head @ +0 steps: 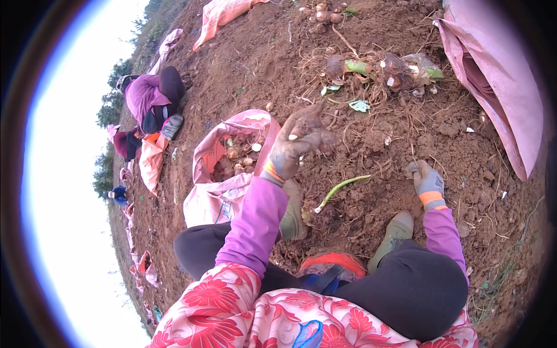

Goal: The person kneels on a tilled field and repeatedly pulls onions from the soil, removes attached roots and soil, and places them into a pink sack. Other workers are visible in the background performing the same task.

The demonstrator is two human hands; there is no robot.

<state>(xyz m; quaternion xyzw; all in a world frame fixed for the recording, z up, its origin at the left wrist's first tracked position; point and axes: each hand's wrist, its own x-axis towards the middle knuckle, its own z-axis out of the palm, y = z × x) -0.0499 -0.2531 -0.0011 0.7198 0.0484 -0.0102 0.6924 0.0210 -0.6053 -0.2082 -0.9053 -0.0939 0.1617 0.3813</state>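
Note:
My left hand [290, 150], in a muddy glove with an orange cuff, is raised beside an open pink woven sack [224, 189]. Its fingers bend around what looks like a small brown taro corm [310, 124], blurred and partly hidden. Inside the sack lie several corms [239, 162], some with white cut faces. Lower on the right, my gloved right hand [426, 177] is at the soil with its fingers drawn together. Thin roots show by its fingertips; whether it grips them is unclear. Between the hands, a green leaf stalk [341, 191] lies on the ground.
Taro clumps with roots [387, 71] and a pile of corms [322, 15] lie ahead. A large pink sack [500, 82] is at right. My boots [292, 213] flank loose soil [348, 226]. At left, a person [150, 98] bends near an orange sack [153, 161].

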